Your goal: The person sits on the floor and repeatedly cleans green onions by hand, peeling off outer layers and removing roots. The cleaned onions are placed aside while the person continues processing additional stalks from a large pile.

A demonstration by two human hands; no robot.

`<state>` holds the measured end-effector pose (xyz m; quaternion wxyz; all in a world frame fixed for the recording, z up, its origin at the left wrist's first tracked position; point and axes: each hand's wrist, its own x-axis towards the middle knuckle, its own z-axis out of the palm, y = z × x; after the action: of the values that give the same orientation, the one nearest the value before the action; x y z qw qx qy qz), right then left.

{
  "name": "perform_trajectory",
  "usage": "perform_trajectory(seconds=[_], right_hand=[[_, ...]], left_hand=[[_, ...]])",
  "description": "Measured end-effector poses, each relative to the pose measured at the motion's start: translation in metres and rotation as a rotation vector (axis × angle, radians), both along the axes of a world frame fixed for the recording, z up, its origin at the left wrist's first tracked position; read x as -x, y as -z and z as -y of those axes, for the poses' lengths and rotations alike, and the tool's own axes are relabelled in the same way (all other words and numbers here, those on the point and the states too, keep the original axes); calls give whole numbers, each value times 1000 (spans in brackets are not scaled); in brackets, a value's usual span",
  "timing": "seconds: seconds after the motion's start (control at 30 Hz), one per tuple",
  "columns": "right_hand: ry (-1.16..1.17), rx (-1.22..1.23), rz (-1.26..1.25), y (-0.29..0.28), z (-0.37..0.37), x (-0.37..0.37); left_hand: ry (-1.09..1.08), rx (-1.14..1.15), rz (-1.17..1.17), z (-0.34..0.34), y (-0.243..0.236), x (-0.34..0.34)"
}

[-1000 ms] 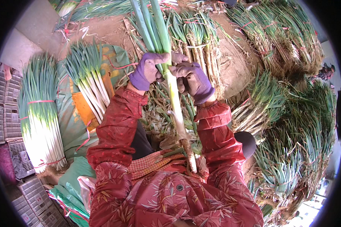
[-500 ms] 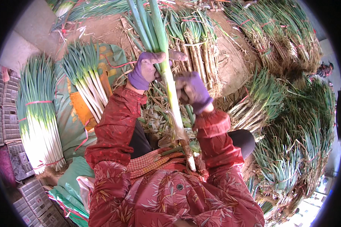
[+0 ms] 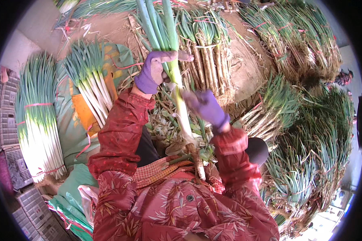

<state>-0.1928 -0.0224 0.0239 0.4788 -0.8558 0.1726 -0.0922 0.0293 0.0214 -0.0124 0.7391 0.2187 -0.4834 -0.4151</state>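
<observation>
- Gripped the green onion (image 3: 183, 115) in the left hand (image 3: 156, 72), closed around the upper stalk just below the spread of leaves, with one fingertip out past it on the right.
- Held it aslant above the floor (image 3: 250, 76), leaves toward the floor's far edge, root end low by the lap, between the knees.
- Had the right hand (image 3: 208, 109) lower down, at the stalk's right side, blurred, with bent fingers; could not tell about grip or touch there.
- Saw scant room between the two hands, but a wider gap from the right hand to the heap of stalks (image 3: 274, 104).
- Noted leaf scraps (image 3: 161, 122) below the onion, near the floor's near edge.
- Found an unpeeled bundle (image 3: 207, 60) beyond the hands, root ends toward the near edge.
- Spotted a broad strip of brown floor between that bundle and the dense piles (image 3: 313, 152) along the right edge.
- Made out a small white-stalked bundle (image 3: 91, 78) on the green sheet (image 3: 72, 138), across an orange patch (image 3: 81, 110), close to the left sleeve (image 3: 120, 128).
- Saw a large tied bundle (image 3: 38, 120) along the sheet's left edge, beside grey crates (image 3: 8, 124).
</observation>
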Motion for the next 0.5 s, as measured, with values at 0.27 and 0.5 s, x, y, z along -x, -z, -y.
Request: perform_trajectory(seconds=[0.27,0.5], right_hand=[[374,241,151,-30,-16,28],[-51,1180,118,-23,-32,-21]], left_hand=[[-39,-571,-203,-11,-24,13],[-220,-591,-110,-4,-13,14]])
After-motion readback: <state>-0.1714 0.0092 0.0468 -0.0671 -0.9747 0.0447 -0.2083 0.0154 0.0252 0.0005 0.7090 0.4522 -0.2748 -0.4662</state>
